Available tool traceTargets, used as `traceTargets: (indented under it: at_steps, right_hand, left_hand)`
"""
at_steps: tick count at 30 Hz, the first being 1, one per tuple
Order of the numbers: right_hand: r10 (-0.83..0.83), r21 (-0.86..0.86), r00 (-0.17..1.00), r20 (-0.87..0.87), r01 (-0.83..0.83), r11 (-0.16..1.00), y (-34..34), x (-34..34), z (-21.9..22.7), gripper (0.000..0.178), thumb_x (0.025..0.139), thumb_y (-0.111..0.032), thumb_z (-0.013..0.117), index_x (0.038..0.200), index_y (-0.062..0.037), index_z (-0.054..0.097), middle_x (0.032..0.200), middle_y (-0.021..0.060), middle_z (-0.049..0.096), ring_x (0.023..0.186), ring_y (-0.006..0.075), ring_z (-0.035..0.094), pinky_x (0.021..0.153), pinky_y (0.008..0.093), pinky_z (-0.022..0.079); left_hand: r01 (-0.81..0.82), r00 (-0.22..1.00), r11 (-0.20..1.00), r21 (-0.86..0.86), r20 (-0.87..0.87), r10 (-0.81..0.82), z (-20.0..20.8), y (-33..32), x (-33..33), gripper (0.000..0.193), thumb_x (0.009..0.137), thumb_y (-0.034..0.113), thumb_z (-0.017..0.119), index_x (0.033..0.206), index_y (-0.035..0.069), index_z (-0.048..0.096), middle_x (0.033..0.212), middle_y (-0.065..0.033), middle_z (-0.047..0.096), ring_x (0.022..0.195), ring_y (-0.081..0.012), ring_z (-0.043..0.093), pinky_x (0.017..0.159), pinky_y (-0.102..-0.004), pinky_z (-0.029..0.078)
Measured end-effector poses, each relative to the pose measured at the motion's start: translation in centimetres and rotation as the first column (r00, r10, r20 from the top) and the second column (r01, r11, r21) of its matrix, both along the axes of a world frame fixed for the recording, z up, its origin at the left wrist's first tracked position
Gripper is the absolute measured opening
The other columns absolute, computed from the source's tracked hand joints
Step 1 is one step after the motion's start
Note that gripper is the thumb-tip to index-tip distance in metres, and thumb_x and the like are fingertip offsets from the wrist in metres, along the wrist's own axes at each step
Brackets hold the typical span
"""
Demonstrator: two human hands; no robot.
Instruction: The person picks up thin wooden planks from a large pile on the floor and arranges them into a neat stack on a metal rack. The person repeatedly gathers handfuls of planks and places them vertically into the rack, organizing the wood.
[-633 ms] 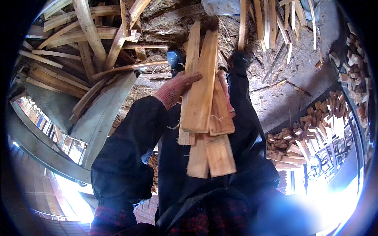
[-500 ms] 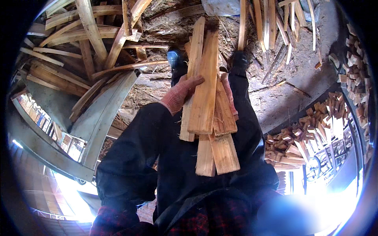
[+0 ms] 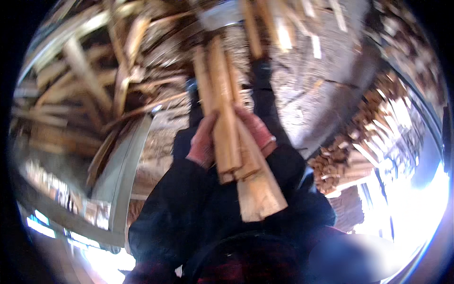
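Note:
A bundle of several rough wooden boards (image 3: 226, 137) is in front of my body, lengthwise between my legs. My left hand (image 3: 203, 142), in a pinkish work glove, is closed on the bundle's left side. From the other side my right hand (image 3: 257, 130), gloved alike, grips the right edge. The boards overlap unevenly: one wide pale board (image 3: 260, 196) sticks out toward me below the others. Motion blur softens the picture, and some fingertips are hidden behind the wood.
At the left lies a jumbled heap of long wood strips (image 3: 90, 85), beside a grey metal panel (image 3: 127, 156). More slats (image 3: 255, 33) stand at the far side. Stacked cut wood (image 3: 345, 146) fills the right. Bark and chips litter the floor (image 3: 302, 109).
The view has swung, shifting the surroundings. The boards have come closer together in the bundle, and my right hand now shows more fully on their right side. Both hands keep hold.

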State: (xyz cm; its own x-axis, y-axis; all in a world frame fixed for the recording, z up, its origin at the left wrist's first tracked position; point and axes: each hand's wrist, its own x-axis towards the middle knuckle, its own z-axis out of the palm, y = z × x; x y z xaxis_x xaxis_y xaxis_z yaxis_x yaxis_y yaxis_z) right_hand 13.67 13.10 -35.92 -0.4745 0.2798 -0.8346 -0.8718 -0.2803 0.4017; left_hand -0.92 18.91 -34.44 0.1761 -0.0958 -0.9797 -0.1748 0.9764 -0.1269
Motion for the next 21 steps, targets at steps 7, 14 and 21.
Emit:
traceTargets:
  at_steps: [7, 14, 21]
  right_hand:
    - [-0.106, 0.196, 0.860, 0.500, 0.007, 0.981, -3.1, 0.9, 11.5, 0.074, 0.087, -0.044, 0.066, 0.142, -0.0042, 0.036, 0.122, 0.0107, 0.056, 0.102, 0.0148, 0.058, 0.087, 0.0317, 0.049]
    - [-0.374, 0.170, 0.641, 0.671, 0.358, 0.918, -10.0, 4.2, 19.3, 0.065, 0.088, -0.043, 0.063, 0.139, -0.0102, 0.040, 0.117, 0.0103, 0.059, 0.100, 0.0181, 0.059, 0.087, 0.0344, 0.050]
    - [-0.673, 0.437, 0.366, 0.643, 0.547, 0.714, -20.9, 13.9, 19.5, 0.072, 0.088, -0.050, 0.063, 0.142, -0.0104, 0.037, 0.127, 0.0096, 0.053, 0.113, 0.0215, 0.052, 0.096, 0.0379, 0.046]
  left_hand:
    - [0.329, 0.901, 0.891, 0.312, 0.178, -0.395, 9.6, -0.1, 2.4, 0.064, 0.093, 0.051, 0.055, 0.133, 0.003, 0.042, 0.116, -0.0144, 0.056, 0.102, -0.0232, 0.060, 0.088, -0.0335, 0.050]
    - [0.548, 0.614, 0.600, 0.583, 0.207, -0.762, 18.4, -1.2, 13.2, 0.061, 0.084, 0.027, 0.070, 0.133, 0.002, 0.042, 0.119, -0.0135, 0.056, 0.104, -0.0215, 0.057, 0.089, -0.0330, 0.049]
    - [0.485, 0.243, 0.285, 0.827, 0.186, -0.952, 21.0, -9.6, 29.6, 0.070, 0.076, 0.021, 0.079, 0.129, -0.002, 0.041, 0.116, -0.0130, 0.058, 0.105, -0.0211, 0.057, 0.092, -0.0339, 0.047]
